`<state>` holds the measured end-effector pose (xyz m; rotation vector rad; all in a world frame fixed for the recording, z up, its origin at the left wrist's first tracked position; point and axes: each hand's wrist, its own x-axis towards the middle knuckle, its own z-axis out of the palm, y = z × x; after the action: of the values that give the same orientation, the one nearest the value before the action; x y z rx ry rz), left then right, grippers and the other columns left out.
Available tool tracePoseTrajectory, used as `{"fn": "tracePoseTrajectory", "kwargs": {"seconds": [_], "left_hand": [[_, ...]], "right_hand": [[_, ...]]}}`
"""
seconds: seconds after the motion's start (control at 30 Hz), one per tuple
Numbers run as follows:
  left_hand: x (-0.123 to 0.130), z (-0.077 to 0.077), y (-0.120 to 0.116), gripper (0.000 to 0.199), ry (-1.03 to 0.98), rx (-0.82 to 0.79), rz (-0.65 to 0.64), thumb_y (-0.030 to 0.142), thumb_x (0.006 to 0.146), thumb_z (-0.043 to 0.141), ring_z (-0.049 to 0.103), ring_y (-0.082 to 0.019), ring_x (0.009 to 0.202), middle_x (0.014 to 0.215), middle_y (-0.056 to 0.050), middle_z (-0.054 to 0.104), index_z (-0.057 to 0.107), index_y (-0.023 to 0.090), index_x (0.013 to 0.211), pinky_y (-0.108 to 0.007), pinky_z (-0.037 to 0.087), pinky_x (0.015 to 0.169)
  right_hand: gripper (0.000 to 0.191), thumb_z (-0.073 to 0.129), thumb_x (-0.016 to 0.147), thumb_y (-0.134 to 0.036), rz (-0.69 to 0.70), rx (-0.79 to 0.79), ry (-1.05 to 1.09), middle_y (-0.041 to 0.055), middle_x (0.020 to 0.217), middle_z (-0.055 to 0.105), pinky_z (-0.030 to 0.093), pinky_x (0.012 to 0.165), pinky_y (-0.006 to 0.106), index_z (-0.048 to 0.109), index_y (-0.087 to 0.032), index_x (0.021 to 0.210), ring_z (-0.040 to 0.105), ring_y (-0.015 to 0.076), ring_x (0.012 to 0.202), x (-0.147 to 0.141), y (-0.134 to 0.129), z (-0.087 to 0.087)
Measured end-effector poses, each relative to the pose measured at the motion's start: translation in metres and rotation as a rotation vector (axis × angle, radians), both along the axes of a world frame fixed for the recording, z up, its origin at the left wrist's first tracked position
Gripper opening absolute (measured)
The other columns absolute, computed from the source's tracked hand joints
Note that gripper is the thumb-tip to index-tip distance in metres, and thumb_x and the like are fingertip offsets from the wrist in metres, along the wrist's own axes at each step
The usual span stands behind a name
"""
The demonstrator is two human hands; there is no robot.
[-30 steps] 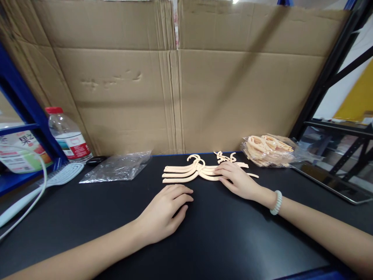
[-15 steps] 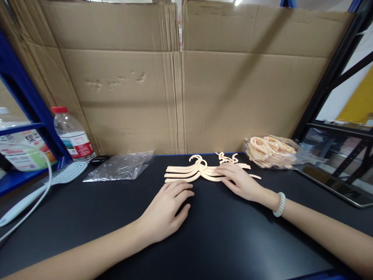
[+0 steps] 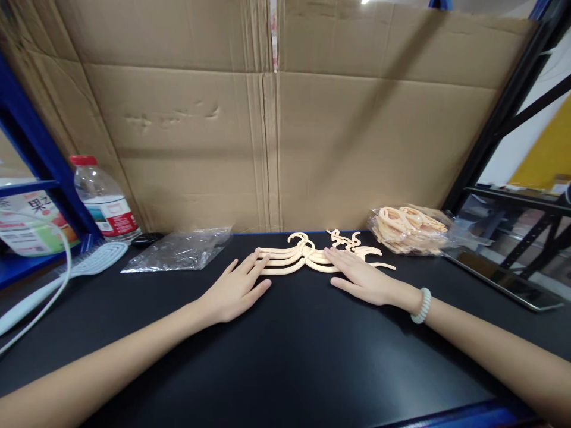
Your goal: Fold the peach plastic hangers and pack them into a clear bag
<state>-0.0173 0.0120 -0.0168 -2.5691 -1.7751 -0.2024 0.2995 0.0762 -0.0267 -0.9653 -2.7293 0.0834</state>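
Several cream plastic hangers [image 3: 285, 263] lie side by side on the black table [image 3: 285, 345], their hooks bunched at the middle. My left hand [image 3: 235, 289] rests flat with fingers spread, its fingertips on the left ends of the hangers. On the right, my right hand [image 3: 362, 278] lies over the hangers' right arms, fingers stretched out and the thumb apart. Neither hand grips anything. Behind my right hand are small curly cream pieces [image 3: 344, 239], and more hanger ends stick out beyond its fingers.
A clear bag of cream parts [image 3: 408, 229] lies at the right, beside a dark tablet-like object [image 3: 504, 279]. Leftward are a flat clear bag [image 3: 178, 249], a bottle [image 3: 109, 205], a hairbrush [image 3: 98, 259] and a white cable [image 3: 66, 270]. Cardboard [image 3: 187, 148] stands behind.
My left hand has moved left and forward, from in front of the hangers onto their left ends, and its fingers have straightened. My right hand stays on the right side. The view has shifted slightly.
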Motion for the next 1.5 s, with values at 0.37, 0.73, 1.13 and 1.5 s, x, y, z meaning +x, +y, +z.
{"fn": "tracePoseTrajectory", "kwargs": {"seconds": [0.37, 0.73, 1.13, 1.5], "left_hand": [[0.004, -0.002, -0.006, 0.045, -0.075, 0.272, -0.122, 0.028, 0.094, 0.040, 0.038, -0.028, 0.135, 0.146, -0.015, 0.043, 0.044, 0.015, 0.137, -0.049, 0.033, 0.110], [0.009, 0.003, -0.012, 0.034, -0.146, 0.341, -0.385, 0.011, 0.091, 0.042, 0.049, -0.025, 0.123, 0.130, -0.012, 0.057, 0.056, 0.019, 0.120, -0.044, 0.040, 0.103], [0.028, 0.003, -0.035, 0.026, -0.193, 0.268, -0.405, 0.017, 0.091, 0.046, 0.055, -0.024, 0.113, 0.121, -0.010, 0.062, 0.058, 0.019, 0.115, -0.041, 0.042, 0.097], [0.030, 0.005, -0.038, 0.025, -0.267, 0.191, -0.492, 0.014, 0.092, 0.044, 0.058, -0.024, 0.105, 0.117, -0.010, 0.064, 0.059, 0.017, 0.112, -0.040, 0.045, 0.092]], "right_hand": [[0.049, 0.032, 0.098, -0.041, -0.036, 0.213, 0.182, 0.0154, 0.141, 0.049, 0.033, 0.111, 0.047, 0.047, -0.013, 0.136, 0.040, 0.0257, 0.134, 0.006, 0.011, -0.001], [0.031, 0.033, 0.095, -0.025, -0.133, 0.305, 0.200, 0.0154, 0.108, 0.065, 0.046, 0.095, 0.049, 0.063, -0.016, 0.098, 0.056, 0.0296, 0.111, 0.041, 0.054, -0.005], [0.028, 0.038, 0.095, -0.027, -0.173, 0.247, 0.157, 0.0126, 0.103, 0.065, 0.047, 0.089, 0.043, 0.062, -0.016, 0.104, 0.057, 0.0266, 0.104, 0.043, 0.057, -0.013], [0.031, 0.040, 0.093, -0.026, -0.232, 0.325, 0.343, 0.0158, 0.106, 0.065, 0.049, 0.091, 0.047, 0.065, -0.014, 0.105, 0.060, 0.0286, 0.101, 0.042, 0.060, -0.013]]}}
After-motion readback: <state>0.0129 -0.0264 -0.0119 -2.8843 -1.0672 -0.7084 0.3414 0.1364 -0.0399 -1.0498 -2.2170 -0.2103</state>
